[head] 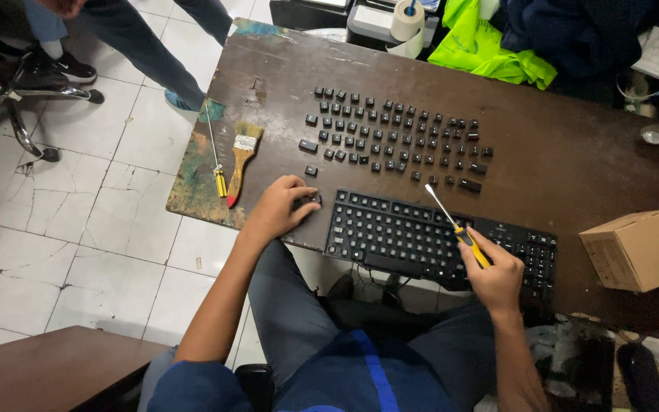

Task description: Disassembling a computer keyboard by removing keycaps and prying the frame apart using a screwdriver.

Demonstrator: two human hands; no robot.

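Note:
A black keyboard (436,238) lies at the near edge of a worn brown table (558,160), most of its keycaps removed. Several loose black keycaps (394,137) are laid out in rows beyond it. My left hand (278,207) rests on the table just left of the keyboard, fingers closed over a black keycap (308,201). My right hand (495,276) is over the keyboard's right part and grips a yellow-handled screwdriver (458,227), its metal shaft pointing up and to the left.
A paintbrush (242,159) and a second yellow-handled screwdriver (216,156) lie at the table's left end. A cardboard box (639,249) sits at the right. A paper roll (406,19), green cloth (483,47) and dark fabric lie at the far edge. Another person's legs (143,46) stand at upper left beside a chair base (20,95).

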